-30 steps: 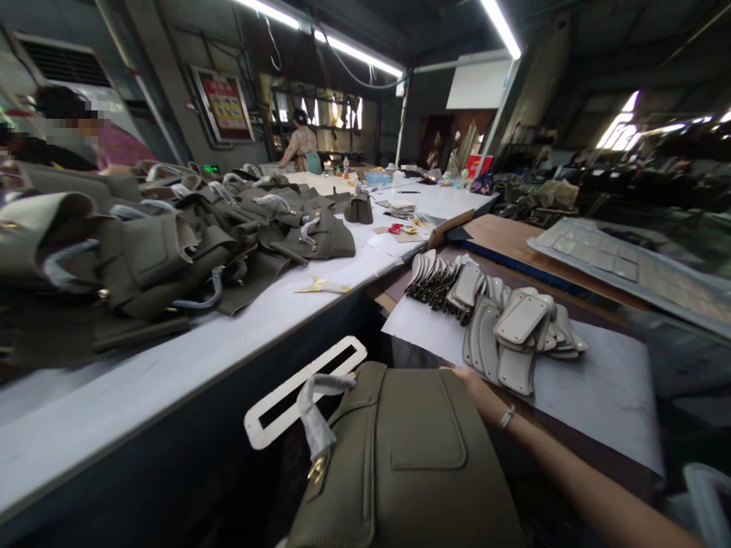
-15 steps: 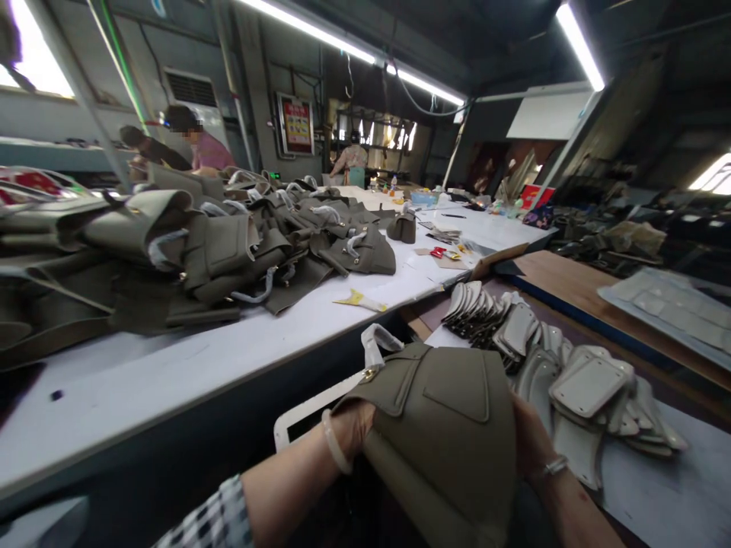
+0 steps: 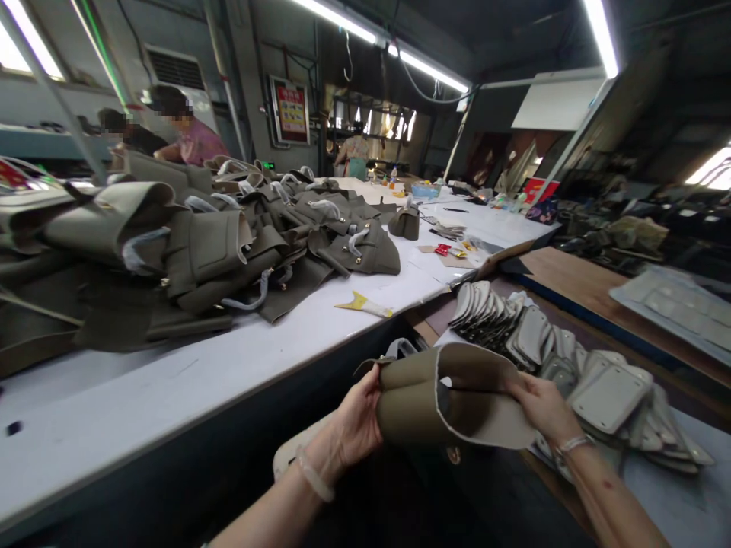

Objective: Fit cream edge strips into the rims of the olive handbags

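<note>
Between my hands is an olive-grey bag body, tipped so that its open end and pale inside face me and the right. My left hand grips its closed left side, near a plastic-wrapped handle. At the opening, my right hand pinches the edge, with the thumb outside or inside hard to make out and some fingers within the bag's mouth. A round metal fitting shows under the bag. Just right of my right hand lie stacked pale grey panels with small holes.
A heap of similar olive-grey bag pieces covers the left of the long white table. On its near edge lies a yellow-and-white scrap. A brown board stands at right. Several people, including one in pink, are at the back.
The bag body has been turned from its pocketed front facing me to its open end showing. My right hand has moved to the opening's edge, and the view has shifted slightly.
</note>
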